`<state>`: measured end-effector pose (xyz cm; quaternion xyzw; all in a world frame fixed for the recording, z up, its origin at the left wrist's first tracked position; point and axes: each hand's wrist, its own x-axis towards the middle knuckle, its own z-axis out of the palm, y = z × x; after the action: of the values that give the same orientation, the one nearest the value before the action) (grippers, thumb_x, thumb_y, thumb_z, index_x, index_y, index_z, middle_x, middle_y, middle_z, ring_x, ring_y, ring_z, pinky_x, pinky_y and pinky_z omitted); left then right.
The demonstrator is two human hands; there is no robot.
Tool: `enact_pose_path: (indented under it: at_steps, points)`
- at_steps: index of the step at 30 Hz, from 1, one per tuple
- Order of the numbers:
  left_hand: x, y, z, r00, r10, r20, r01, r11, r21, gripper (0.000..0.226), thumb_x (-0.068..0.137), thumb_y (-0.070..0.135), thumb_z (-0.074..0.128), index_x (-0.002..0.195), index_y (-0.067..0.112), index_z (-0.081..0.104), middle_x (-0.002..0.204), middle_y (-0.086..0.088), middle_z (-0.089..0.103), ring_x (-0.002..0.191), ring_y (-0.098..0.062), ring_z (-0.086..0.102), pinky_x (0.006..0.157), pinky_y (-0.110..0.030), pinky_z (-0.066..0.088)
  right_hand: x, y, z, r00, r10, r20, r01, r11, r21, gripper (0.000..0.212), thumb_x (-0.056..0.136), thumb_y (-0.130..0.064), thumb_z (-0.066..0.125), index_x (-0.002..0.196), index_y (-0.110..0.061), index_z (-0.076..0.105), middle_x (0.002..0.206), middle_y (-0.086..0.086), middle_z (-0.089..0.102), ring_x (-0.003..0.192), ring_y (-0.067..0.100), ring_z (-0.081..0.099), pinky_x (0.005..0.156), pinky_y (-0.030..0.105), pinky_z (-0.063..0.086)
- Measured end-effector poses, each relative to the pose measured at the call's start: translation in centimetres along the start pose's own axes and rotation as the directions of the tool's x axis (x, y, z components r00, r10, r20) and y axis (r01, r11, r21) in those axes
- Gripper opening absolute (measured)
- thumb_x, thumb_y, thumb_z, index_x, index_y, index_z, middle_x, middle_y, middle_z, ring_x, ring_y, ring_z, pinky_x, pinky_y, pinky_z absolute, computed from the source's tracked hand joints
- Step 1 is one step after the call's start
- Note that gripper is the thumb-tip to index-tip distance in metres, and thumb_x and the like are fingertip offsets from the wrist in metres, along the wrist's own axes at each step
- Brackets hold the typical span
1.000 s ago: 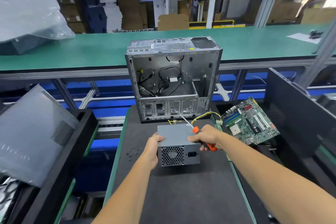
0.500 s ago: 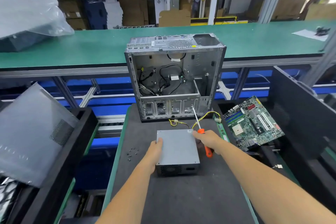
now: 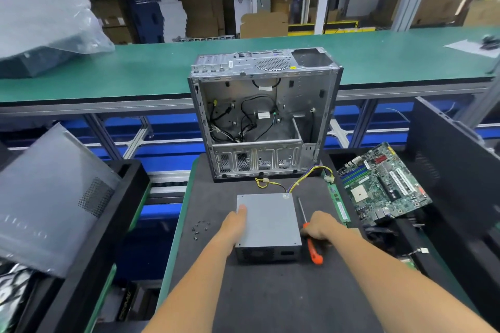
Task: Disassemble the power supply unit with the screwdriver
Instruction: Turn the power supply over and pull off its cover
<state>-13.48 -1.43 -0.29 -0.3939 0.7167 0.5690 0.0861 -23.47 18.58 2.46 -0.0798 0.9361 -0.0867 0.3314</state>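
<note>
On the dark mat [image 3: 270, 303], left grip [image 3: 234, 224] lies flat on power supply unit [image 3: 267, 220]; right grip [image 3: 323, 227] clasps screwdriver [image 3: 311, 240].

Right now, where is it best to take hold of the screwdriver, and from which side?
Probably by the orange handle of the screwdriver, coming from above on its right. It lies flat on the mat beside the power supply unit, thin shaft pointing away; the right hand rests there already.
</note>
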Motion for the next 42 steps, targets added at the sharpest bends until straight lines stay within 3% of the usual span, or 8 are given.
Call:
enact_pose_path:
  at_steps: [4,9,16,28,32,35,38,42]
  points:
    - [0.2,-0.3,-0.2,0.997,-0.055,0.049,0.062,0.985,-0.160,0.061,0.098,0.053,0.034,0.141,0.010,0.042,0.138,-0.006,0.051,0.122,-0.025,0.050,0.106,-0.037,0.038,0.4,-1.7,-1.0,0.976,-0.075,-0.206,0.140,0.936,0.324,0.028,0.099,-0.027,0.046,0.095,-0.002,0.058,0.109,0.022,0.063,0.112,0.037,0.060,0.079,0.029,0.044]
    - [0.3,-0.7,-0.3,0.990,-0.085,0.116,0.113,0.956,-0.269,0.066,0.090,0.063,0.043,0.139,0.019,0.046,0.139,-0.004,0.051,0.124,-0.025,0.051,0.109,-0.043,0.037,-0.3,-4.2,-0.7,0.990,-0.081,0.116,-0.031,0.678,0.734,0.077,0.098,-0.063,0.026,0.154,-0.011,0.021,0.160,0.003,0.023,0.146,0.027,0.024,0.114,0.042,0.026]
    - [0.7,-0.4,-0.2,0.980,-0.113,0.167,0.157,0.946,-0.283,0.082,0.077,0.073,0.051,0.138,0.019,0.047,0.139,-0.005,0.049,0.122,-0.025,0.053,0.106,-0.042,0.041,0.3,-4.6,0.1,0.983,-0.133,0.127,-0.017,0.619,0.785,0.053,0.096,-0.051,0.051,0.127,-0.008,0.056,0.135,0.008,0.057,0.118,0.022,0.056,0.105,0.033,0.042]
    - [0.0,0.3,0.3,0.981,-0.191,0.040,0.194,0.930,-0.311,0.076,0.081,0.069,0.053,0.133,0.015,0.043,0.129,-0.002,0.052,0.105,-0.023,0.058,0.081,-0.035,0.049,1.6,-4.6,-0.1,0.981,-0.119,0.152,-0.055,0.584,0.810,0.086,0.088,-0.062,0.056,0.150,-0.010,0.028,0.149,0.005,0.042,0.135,0.028,0.042,0.113,0.045,0.033]
    - [-0.1,0.1,0.0,0.984,-0.167,0.053,0.176,0.932,-0.318,0.067,0.084,0.065,0.053,0.129,0.015,0.050,0.123,-0.002,0.058,0.104,-0.022,0.060,0.086,-0.036,0.049,0.8,-4.7,-1.2,0.980,-0.079,0.183,-0.069,0.727,0.683,0.068,0.093,-0.060,0.049,0.140,-0.011,0.042,0.137,0.007,0.052,0.122,0.028,0.052,0.094,0.039,0.043]
    - [0.0,0.0,-0.4,0.987,-0.128,0.095,0.151,0.936,-0.318,0.063,0.086,0.063,0.053,0.129,0.016,0.053,0.122,-0.001,0.061,0.105,-0.021,0.061,0.092,-0.036,0.049,0.4,-5.9,-2.9,0.983,-0.097,-0.158,0.120,0.982,0.144,0.038,0.095,-0.040,0.049,0.114,-0.008,0.056,0.121,0.010,0.061,0.105,0.030,0.059,0.077,0.033,0.045]
    - [0.0,0.1,-0.5,0.986,-0.113,0.118,0.146,0.937,-0.317,0.061,0.087,0.062,0.051,0.128,0.017,0.055,0.122,-0.002,0.061,0.106,-0.022,0.063,0.097,-0.040,0.050,0.1,-8.9,-3.9,0.862,-0.308,-0.402,0.256,0.950,-0.179,0.015,0.091,-0.026,0.051,0.096,-0.011,0.054,0.109,0.010,0.062,0.093,0.029,0.056,0.072,0.032,0.042]
    - [-0.2,0.3,-0.7,0.986,-0.109,0.130,0.143,0.945,-0.293,0.062,0.087,0.062,0.050,0.129,0.016,0.054,0.122,-0.003,0.062,0.107,-0.023,0.062,0.097,-0.040,0.050,1.4,-11.6,-3.1,0.882,-0.431,-0.193,0.374,0.887,-0.270,0.038,0.094,-0.038,0.048,0.115,-0.008,0.054,0.124,0.013,0.051,0.119,0.033,0.048,0.090,0.040,0.041]
